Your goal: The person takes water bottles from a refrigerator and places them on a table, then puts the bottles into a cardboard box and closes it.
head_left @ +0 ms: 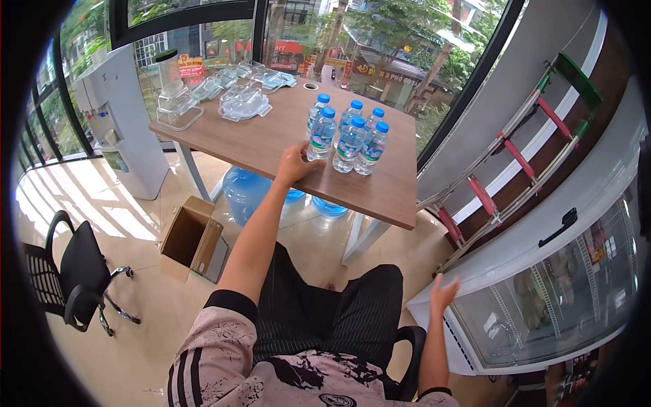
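**At the Worktop: Hand and Bottle Positions**

On the wooden worktop (271, 146) we find six water bottles (349, 136) with blue caps, standing upright in a tight cluster near the front edge. The left hand (295, 165) lies on the worktop at the base of the nearest bottle (321, 138). We cannot tell whether its fingers are clamped on that bottle or merely touch it. The right hand (444, 293) is held low at our right, fingers spread apart and holding nothing, just beside the rim of a glass-topped freezer (556, 292). At the far end of the worktop we see clear plastic containers (243, 103). Under the worktop stand blue water jugs (245, 193). An open cardboard box (193, 241) lies on the floor near them.
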`<action>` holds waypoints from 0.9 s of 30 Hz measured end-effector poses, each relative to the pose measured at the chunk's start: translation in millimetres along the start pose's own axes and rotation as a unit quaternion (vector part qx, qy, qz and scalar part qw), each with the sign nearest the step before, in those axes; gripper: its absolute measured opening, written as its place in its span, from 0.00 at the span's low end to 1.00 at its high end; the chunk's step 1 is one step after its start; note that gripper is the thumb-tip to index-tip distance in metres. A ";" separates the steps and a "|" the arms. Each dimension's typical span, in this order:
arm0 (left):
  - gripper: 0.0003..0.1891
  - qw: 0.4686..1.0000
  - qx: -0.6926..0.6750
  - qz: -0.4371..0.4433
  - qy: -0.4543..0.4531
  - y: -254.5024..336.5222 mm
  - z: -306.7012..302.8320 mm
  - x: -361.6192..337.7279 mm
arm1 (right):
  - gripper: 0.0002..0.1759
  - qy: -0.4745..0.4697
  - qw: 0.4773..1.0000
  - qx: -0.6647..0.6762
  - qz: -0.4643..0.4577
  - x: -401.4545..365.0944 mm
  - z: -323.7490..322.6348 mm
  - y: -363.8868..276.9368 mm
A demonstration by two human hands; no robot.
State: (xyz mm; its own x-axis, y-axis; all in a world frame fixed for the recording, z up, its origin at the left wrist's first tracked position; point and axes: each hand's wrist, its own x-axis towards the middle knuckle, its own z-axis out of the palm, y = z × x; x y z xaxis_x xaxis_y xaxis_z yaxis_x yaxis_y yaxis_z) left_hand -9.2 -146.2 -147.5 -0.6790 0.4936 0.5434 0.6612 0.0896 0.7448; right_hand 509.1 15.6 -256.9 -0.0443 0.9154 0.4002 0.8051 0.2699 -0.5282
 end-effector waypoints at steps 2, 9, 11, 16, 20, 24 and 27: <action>0.34 0.999 -0.018 -0.020 -0.021 -4.9 2.6 3.2 | 0.41 -0.225 0.974 -0.017 -0.012 -15.1 9.3 6.2; 0.40 0.990 -0.019 0.029 0.133 12.1 -9.6 -18.9 | 0.35 -0.449 0.890 -0.040 -0.062 -35.4 15.6 21.1; 0.37 0.986 0.006 0.083 0.147 16.2 -38.6 -51.3 | 0.34 -0.566 0.824 0.009 0.029 -35.1 29.8 31.3; 0.24 0.983 0.123 0.060 0.120 -64.2 -142.2 -160.7 | 0.35 -0.543 0.839 0.020 -0.002 -31.9 32.6 12.0; 0.23 0.956 0.253 -0.131 0.071 -138.3 -227.1 -266.8 | 0.38 -0.581 0.813 -0.001 0.034 -23.7 46.4 -22.0; 0.27 0.919 0.342 -0.197 0.008 -186.2 -261.5 -344.0 | 0.42 -0.602 0.799 -0.001 0.009 -23.6 66.9 -64.5; 0.31 0.894 0.337 -0.277 -0.098 -186.8 -264.1 -358.5 | 0.42 -0.633 0.772 -0.057 0.016 -32.0 72.8 -115.6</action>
State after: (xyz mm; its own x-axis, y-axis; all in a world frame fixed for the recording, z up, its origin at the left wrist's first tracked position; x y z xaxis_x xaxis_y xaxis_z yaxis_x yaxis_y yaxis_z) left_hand 26.5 -568.3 -379.3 -0.9366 0.3485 0.0359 0.3280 0.8361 0.4397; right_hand 374.3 -23.1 -263.1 -0.5068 0.5001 -0.7022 0.8619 0.2787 -0.4235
